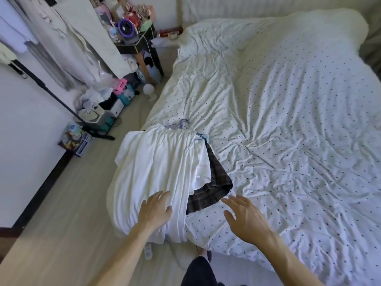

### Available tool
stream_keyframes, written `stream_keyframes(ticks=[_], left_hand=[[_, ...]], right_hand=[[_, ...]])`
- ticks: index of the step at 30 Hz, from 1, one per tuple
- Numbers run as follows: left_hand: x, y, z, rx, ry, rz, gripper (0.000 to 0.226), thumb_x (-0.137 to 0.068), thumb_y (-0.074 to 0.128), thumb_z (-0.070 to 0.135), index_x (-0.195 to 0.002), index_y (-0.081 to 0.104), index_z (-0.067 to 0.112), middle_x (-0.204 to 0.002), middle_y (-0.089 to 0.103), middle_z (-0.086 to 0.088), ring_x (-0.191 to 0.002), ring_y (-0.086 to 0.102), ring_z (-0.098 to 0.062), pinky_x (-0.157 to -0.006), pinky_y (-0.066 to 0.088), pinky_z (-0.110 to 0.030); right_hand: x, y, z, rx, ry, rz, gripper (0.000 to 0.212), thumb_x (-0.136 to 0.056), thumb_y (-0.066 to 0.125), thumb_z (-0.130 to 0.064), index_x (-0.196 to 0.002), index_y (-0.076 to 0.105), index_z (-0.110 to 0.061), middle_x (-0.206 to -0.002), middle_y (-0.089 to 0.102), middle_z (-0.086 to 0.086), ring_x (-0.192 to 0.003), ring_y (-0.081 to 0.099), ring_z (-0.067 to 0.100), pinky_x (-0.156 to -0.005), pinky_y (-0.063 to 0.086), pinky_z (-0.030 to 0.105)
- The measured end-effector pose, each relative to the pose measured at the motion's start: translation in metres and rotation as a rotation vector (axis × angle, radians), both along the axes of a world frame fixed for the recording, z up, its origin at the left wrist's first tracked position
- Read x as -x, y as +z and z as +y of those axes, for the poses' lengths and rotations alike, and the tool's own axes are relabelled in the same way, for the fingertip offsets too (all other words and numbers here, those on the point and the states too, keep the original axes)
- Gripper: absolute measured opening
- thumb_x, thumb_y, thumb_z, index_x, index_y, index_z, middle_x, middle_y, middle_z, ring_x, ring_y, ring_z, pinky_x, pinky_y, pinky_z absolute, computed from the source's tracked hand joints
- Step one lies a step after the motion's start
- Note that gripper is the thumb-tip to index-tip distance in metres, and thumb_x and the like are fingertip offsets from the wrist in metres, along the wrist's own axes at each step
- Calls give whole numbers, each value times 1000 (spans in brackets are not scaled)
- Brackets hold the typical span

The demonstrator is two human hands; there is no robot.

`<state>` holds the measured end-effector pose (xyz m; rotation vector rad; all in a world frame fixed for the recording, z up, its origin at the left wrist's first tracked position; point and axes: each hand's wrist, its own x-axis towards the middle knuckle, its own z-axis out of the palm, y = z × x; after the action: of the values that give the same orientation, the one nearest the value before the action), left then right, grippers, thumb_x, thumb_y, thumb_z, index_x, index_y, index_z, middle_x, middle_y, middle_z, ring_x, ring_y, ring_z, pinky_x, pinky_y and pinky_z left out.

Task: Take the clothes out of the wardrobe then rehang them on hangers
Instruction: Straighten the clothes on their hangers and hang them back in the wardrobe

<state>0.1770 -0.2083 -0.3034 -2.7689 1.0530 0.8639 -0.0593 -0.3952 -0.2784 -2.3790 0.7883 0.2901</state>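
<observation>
Clothes point(160, 168) are reached for by both hands, and neither is clamped on anything. The left hand point(155, 209) has its fingers straight and spread over the hem of the white garment point(152, 162). Contact is likely but cannot be confirmed. The right hand point(245, 219) has its fingers spread with nothing held, over the cover at the near edge of the bed point(288, 120), just beside the dark plaid garment point(216, 178). The hands are held apart.

The pile is laid on the bed's near left corner, with the white hem draped over the bed's edge. The white garment is on top, thin and soft, its folds gathered toward a band at the far end. It is judged light and limp, likely to sag and slide if lifted by the hem. The plaid piece is tucked underneath with only its right side shown, and is judged a slightly heavier cloth. A pale layer with a faint pink mark is seen between them.

Hangers point(181, 123), thin, lilac and pale blue, are seen at the pile's far end, toward the bed's middle. Whether they are threaded through the garments cannot be told. The best hold is judged to be at the top band or the hanger hooks, one garment at a time, so the layers are not dragged together. Nothing fragile is seen. Hooks snagging on the bed cover is the judged risk.
</observation>
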Motion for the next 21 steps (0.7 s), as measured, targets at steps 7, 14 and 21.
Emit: stream_keyframes(ticks=[7, 14, 21], left_hand=[[-122, -51, -51, -68, -42, 77, 57, -100, 42, 35, -155, 26, 30, -164, 23, 0, -149, 23, -22, -118, 24, -45], [-277, -99, -130, -115, -102, 76, 58, -101, 44, 36, -156, 25, 28, -165, 17, -3, -150, 20, -23, -120, 18, -46], [-405, -141, -208, -79, -34, 8, 59, -96, 49, 33, -152, 31, 25, -162, 21, -7, -145, 29, -30, -113, 31, -48]], right_hand=[[-110, -47, -30, -79, -6, 166, 51, -104, 37, -41, -154, 31, -31, -161, 30, -5, -151, 17, 16, -120, 23, 34], [-255, -106, -82, -144, -14, 316, 54, -104, 35, -43, -156, 24, -32, -165, 19, -4, -151, 16, 18, -119, 27, 40], [-355, -165, -111, -183, -23, 373, 66, -103, 33, -49, -158, -1, -36, -167, -12, -3, -154, 2, 21, -123, 17, 41]])
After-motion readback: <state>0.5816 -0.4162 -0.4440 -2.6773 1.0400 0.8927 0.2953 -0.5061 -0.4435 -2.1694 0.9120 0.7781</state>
